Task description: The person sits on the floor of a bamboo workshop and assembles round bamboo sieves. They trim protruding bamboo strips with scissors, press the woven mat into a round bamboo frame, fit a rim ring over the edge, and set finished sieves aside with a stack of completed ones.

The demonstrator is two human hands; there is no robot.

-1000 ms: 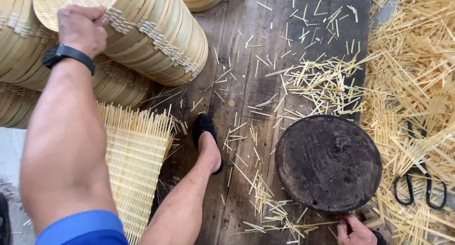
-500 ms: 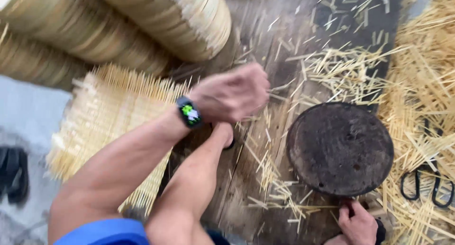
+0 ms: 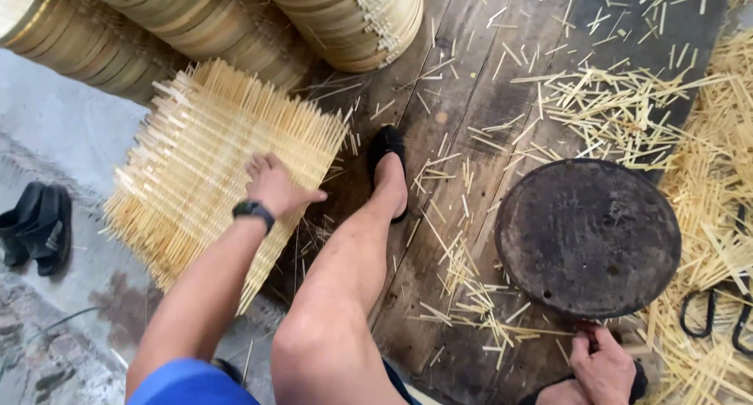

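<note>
Pale square woven bamboo mat (image 3: 212,170) lies on the floor left of the dark wooden planks (image 3: 471,138), below stacked round bamboo rings (image 3: 345,13). The left hand (image 3: 274,187) rests flat and open on it. Rightwards, the right hand (image 3: 602,366) curls loosely, touching the near edge of the dark round block (image 3: 588,236).

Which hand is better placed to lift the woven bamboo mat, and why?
Left. The left hand already rests on the woven bamboo mat, while the right hand sits far off beside the dark round block.
</note>
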